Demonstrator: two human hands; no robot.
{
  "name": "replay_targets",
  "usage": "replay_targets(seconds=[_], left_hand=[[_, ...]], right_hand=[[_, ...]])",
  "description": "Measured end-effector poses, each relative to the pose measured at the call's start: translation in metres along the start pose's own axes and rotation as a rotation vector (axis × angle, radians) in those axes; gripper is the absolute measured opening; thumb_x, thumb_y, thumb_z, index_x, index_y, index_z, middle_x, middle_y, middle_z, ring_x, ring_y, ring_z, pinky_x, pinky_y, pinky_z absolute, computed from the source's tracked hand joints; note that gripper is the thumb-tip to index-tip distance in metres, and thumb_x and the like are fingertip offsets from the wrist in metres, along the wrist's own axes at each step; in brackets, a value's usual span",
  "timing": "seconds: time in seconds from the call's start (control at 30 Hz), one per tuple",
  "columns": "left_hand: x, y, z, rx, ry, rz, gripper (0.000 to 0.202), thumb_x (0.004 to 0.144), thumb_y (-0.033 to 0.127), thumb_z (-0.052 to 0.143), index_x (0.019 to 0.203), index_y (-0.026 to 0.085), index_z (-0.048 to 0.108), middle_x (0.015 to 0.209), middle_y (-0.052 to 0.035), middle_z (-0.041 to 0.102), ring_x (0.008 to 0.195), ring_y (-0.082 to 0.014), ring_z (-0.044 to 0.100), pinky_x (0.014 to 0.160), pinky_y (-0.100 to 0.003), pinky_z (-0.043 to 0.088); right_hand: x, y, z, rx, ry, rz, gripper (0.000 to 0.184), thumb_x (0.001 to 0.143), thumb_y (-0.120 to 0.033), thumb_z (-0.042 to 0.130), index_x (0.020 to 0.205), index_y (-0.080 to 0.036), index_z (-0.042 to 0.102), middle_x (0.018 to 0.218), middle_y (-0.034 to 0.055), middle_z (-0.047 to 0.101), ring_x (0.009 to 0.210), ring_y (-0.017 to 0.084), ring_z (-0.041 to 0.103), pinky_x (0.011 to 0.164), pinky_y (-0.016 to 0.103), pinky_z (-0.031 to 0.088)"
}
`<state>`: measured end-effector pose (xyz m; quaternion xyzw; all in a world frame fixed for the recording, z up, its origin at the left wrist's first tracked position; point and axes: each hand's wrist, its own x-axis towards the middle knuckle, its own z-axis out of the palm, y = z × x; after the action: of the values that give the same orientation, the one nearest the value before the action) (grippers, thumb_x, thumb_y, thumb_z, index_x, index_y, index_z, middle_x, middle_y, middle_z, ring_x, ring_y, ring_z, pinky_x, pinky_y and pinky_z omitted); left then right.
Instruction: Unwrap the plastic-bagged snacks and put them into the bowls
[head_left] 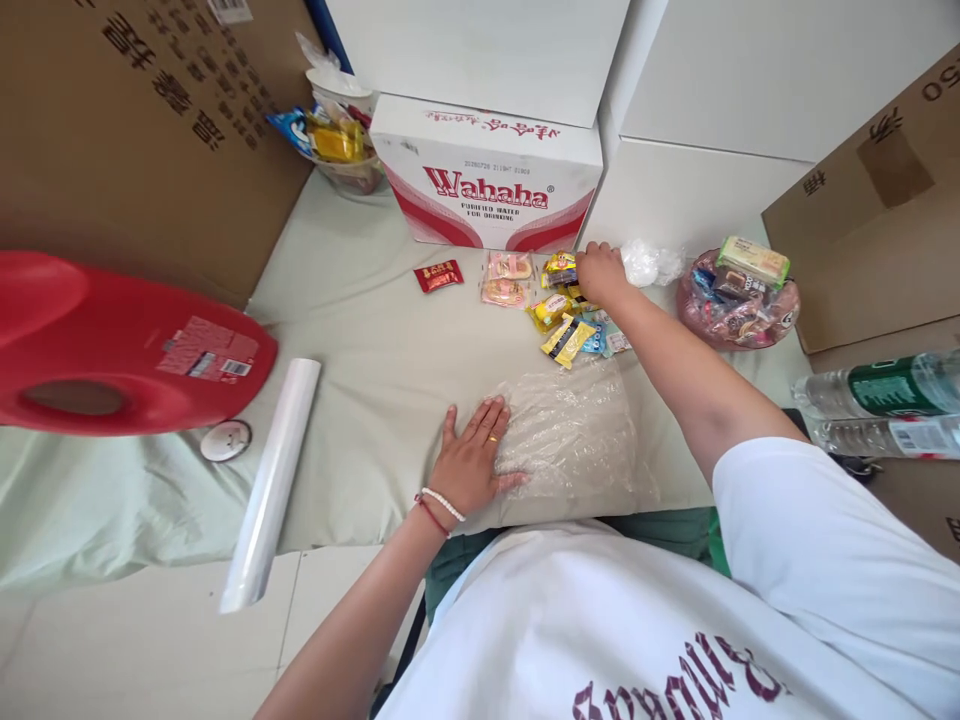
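Observation:
My left hand lies flat with fingers spread, pressing the left edge of a clear plastic bag on the cloth. My right hand reaches to the back, its fingers curled down at the right side of a yellow snack packet; its fingertips are hidden, so what they grip does not show. Just in front lie a yellow wrapped snack, another yellow packet and a blue packet. Pink-wrapped snacks and a red packet sit further left.
A Wahaha water carton stands behind. Crumpled clear plastic and a pink bowl of snacks are at the right, near plastic bottles. Leftward are a plastic roll, a red jug and a snack bowl.

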<state>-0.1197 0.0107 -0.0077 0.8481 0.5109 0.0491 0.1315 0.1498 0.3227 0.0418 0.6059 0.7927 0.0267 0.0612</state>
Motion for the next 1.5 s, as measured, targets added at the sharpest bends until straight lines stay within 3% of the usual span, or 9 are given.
replay_targets(seconds=[0.17, 0.3, 0.43, 0.53, 0.63, 0.83, 1.03, 1.23, 1.5], left_hand=[[0.001, 0.001, 0.0, 0.036, -0.004, -0.003, 0.101, 0.092, 0.083, 0.04, 0.167, 0.017, 0.027, 0.172, -0.0181, 0.027, 0.16, -0.0369, 0.028, 0.13, -0.065, -0.002], [0.002, 0.003, 0.0, 0.036, -0.012, -0.002, 0.101, 0.093, 0.082, 0.041, 0.168, 0.017, 0.024, 0.173, -0.019, 0.024, 0.161, -0.0359, 0.026, 0.13, -0.064, -0.007], [0.004, 0.002, 0.0, 0.016, -0.058, -0.014, 0.107, 0.09, 0.083, 0.045, 0.169, 0.015, 0.019, 0.174, -0.0202, 0.02, 0.162, -0.0367, 0.022, 0.128, -0.066, -0.012], [0.006, 0.003, 0.0, 0.003, -0.118, -0.033, 0.115, 0.085, 0.085, 0.05, 0.169, 0.014, 0.015, 0.175, -0.0203, 0.017, 0.163, -0.0391, 0.019, 0.126, -0.069, -0.014], [0.009, 0.004, -0.003, 0.008, -0.201, -0.049, 0.125, 0.079, 0.087, 0.057, 0.169, 0.013, 0.011, 0.175, -0.0208, 0.01, 0.163, -0.0415, 0.013, 0.124, -0.072, -0.014], [0.014, 0.006, -0.01, 0.055, -0.337, -0.084, 0.135, 0.073, 0.088, 0.062, 0.169, 0.014, 0.003, 0.176, -0.0193, -0.002, 0.164, -0.042, 0.004, 0.122, -0.077, -0.011], [0.015, 0.008, -0.012, 0.085, -0.351, -0.107, 0.136, 0.073, 0.087, 0.062, 0.169, 0.013, 0.001, 0.176, -0.0191, -0.003, 0.164, -0.0425, 0.001, 0.124, -0.076, -0.005], [0.015, 0.007, -0.01, 0.092, -0.346, -0.105, 0.133, 0.075, 0.084, 0.064, 0.169, 0.013, 0.002, 0.176, -0.0189, -0.003, 0.164, -0.0413, 0.001, 0.123, -0.076, -0.006], [0.014, 0.006, -0.009, 0.077, -0.324, -0.088, 0.133, 0.075, 0.083, 0.064, 0.169, 0.012, 0.002, 0.176, -0.0221, 0.0, 0.164, -0.0426, 0.003, 0.123, -0.077, -0.004]], right_hand=[[-0.036, 0.012, -0.038, 0.144, 0.001, 0.095, 0.037, 0.09, -0.008, 0.053, 0.127, -0.006, 0.059, 0.132, 0.0254, 0.055, 0.122, 0.038, 0.054, 0.101, 0.055, 0.045], [-0.109, -0.005, -0.056, 0.279, 0.01, -0.028, 0.036, 0.094, -0.011, 0.051, 0.13, -0.01, 0.053, 0.133, 0.0214, 0.053, 0.114, 0.03, 0.057, 0.097, 0.044, 0.05], [-0.208, -0.046, -0.033, 0.321, -0.138, -0.282, 0.039, 0.087, -0.007, 0.06, 0.124, -0.017, 0.059, 0.123, 0.0104, 0.06, 0.109, 0.022, 0.058, 0.089, 0.031, 0.05], [-0.269, -0.069, -0.001, 0.213, -0.169, -0.299, 0.037, 0.095, -0.006, 0.049, 0.128, -0.017, 0.061, 0.122, 0.014, 0.063, 0.106, 0.026, 0.057, 0.086, 0.035, 0.048], [-0.302, -0.072, 0.023, 0.165, -0.081, -0.302, 0.043, 0.101, -0.009, 0.042, 0.141, -0.015, 0.056, 0.134, 0.018, 0.061, 0.118, 0.03, 0.053, 0.097, 0.042, 0.043], [-0.31, -0.062, 0.018, 0.198, -0.103, -0.234, 0.046, 0.101, -0.01, 0.044, 0.144, -0.018, 0.056, 0.133, 0.0167, 0.064, 0.115, 0.03, 0.053, 0.097, 0.043, 0.04], [-0.298, -0.08, 0.009, 0.267, -0.105, -0.178, 0.054, 0.097, -0.007, 0.045, 0.149, -0.017, 0.053, 0.142, 0.0183, 0.06, 0.126, 0.032, 0.051, 0.108, 0.048, 0.039], [-0.29, -0.084, 0.001, 0.297, -0.256, -0.321, 0.08, 0.086, -0.024, 0.076, 0.157, -0.018, 0.042, 0.165, 0.0201, 0.038, 0.156, 0.039, 0.023, 0.123, 0.07, 0.016], [-0.291, -0.083, -0.007, 0.289, -0.186, -0.393, 0.068, 0.088, -0.025, 0.077, 0.149, -0.013, 0.05, 0.14, 0.0206, 0.058, 0.148, 0.036, 0.035, 0.124, 0.061, 0.022]])
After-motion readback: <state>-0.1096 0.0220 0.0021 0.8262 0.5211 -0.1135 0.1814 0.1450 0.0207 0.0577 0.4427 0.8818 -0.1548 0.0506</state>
